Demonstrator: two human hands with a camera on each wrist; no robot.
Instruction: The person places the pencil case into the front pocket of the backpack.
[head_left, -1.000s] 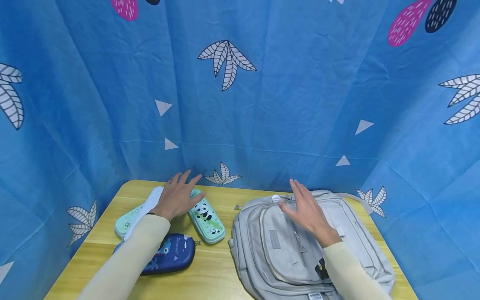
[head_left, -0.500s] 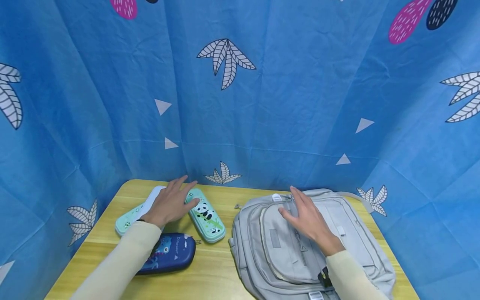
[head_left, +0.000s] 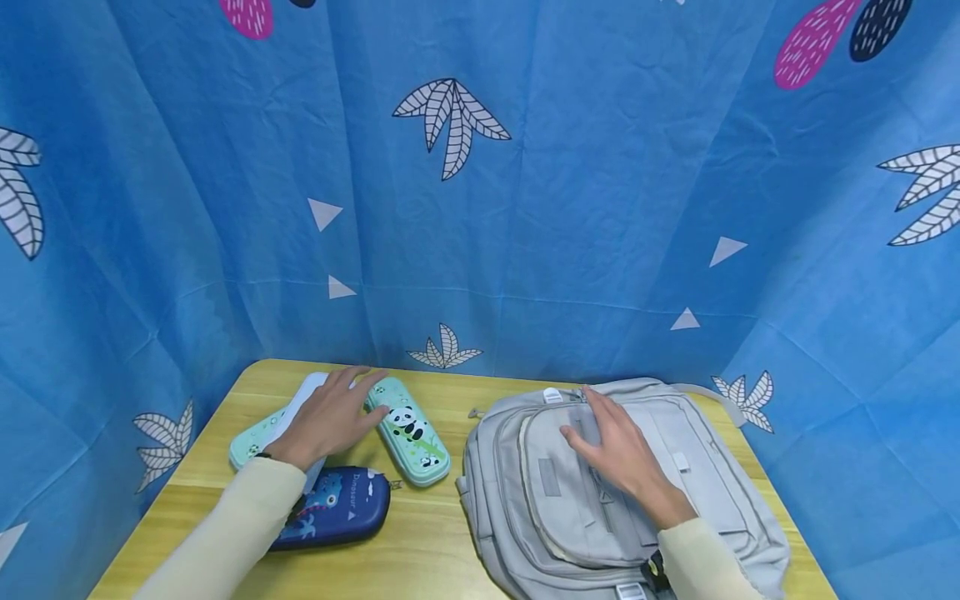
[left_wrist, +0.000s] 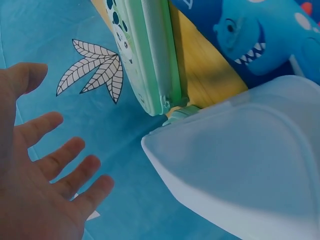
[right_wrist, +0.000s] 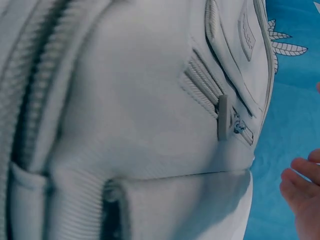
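Left hand first: fingers spread and fairly straight, palm down over the white case, fingertips reaching the panda case. Nothing curled around anything, so this grip is open; the left wrist view shows the palm clear of the white case, so hovering rather than pressing, by my read. Right hand lies flat on the grey backpack, fingers extended toward the top zipper, grip open too, resting and not pinching.

Outward from there: the backpack lies face up on the right half of the tabletop, all zippers looking closed. The cases sit in a cluster on the left, the dark blue dinosaur case nearest the person, just beside the panda case.

Judging the step: both hands are settling onto their targets, with no grasp made. Next calls for the left fingers to close round one case, and the right to find a zipper pull.

Hard to tell: the mint case is mostly covered by the white case and sleeve, and the backpack's lower edge is cut off.
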